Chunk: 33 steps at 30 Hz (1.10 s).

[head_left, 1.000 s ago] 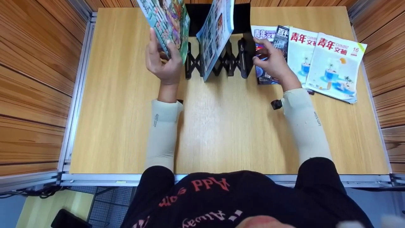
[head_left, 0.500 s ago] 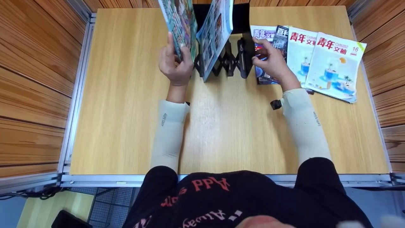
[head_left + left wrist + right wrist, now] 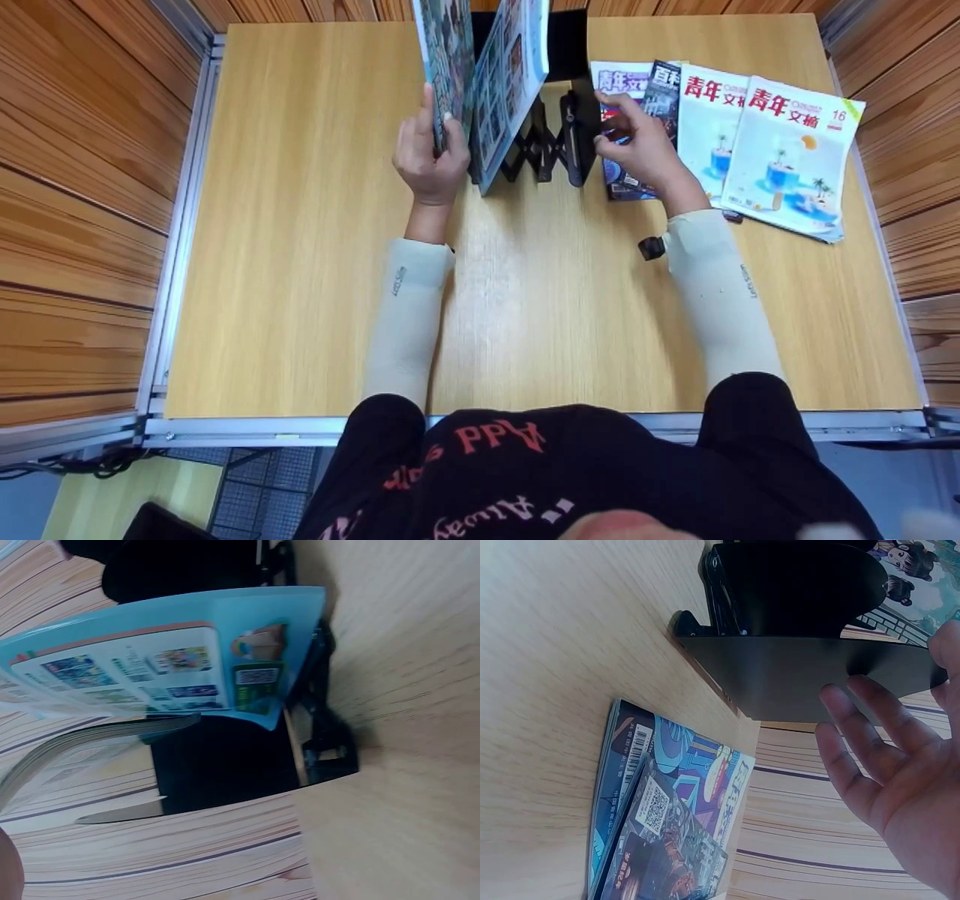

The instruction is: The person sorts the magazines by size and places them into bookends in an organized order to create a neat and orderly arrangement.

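My left hand (image 3: 433, 157) grips the lower edge of a colourful magazine (image 3: 448, 67), thumb on one face and fingers on the other. That magazine stands nearly upright at the left part of a black expandable bookend (image 3: 571, 135). Right beside it, a blue-bordered magazine (image 3: 514, 82) leans inside the bookend; its back cover (image 3: 112, 671) with small pictures shows in the left wrist view. On the right, my right hand (image 3: 641, 142) pinches the edge of the bookend's side panel (image 3: 772, 675), several fingers spread along its outer face.
Several magazines (image 3: 787, 157) lie overlapping on the table at the right, close by the right hand. A dark-covered magazine (image 3: 667, 840) lies among them. Wooden walls (image 3: 82, 187) enclose the table (image 3: 300, 262) at the back and sides.
My left hand has moved right with the magazine, from left of the bookend to beside the leaning magazine, and the magazine has turned more upright. The right hand has stayed on the side panel.
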Available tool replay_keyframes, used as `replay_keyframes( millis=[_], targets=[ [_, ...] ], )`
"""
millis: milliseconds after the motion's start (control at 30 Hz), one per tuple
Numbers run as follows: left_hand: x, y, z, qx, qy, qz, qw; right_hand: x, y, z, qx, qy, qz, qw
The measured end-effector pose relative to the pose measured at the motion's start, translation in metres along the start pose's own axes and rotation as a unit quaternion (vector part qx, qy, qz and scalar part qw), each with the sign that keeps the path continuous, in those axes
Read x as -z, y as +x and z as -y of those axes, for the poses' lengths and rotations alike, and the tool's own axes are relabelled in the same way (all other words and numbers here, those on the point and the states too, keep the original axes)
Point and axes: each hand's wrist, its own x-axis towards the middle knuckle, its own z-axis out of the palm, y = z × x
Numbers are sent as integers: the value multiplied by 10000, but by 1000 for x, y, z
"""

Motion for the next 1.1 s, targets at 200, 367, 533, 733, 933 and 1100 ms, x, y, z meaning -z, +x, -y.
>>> replay_keyframes(
  millis=[200, 367, 533, 733, 933, 1100],
  targets=[
    [-6, -11, 7, -20, 136, 251, 9996, -2, 0, 0, -40, 23, -33, 10000],
    [-11, -19, 14, -122, 305, 338, 9989, -1, 0, 1, -13, -59, -14, 10000],
    [-18, -22, 19, -340, 422, 412, 9977, -1, 0, 0, -15, -101, -6, 9999],
    [-21, -28, 23, -365, 417, 570, 9968, -1, 1, 1, 2, -56, 33, 10000],
    [-20, -32, 24, -235, 409, 640, 9968, -2, 0, 2, -6, -36, 30, 10000],
    [-20, -29, 21, -107, 393, 667, 9969, -1, -1, 1, 79, -155, -92, 9998]
  ],
)
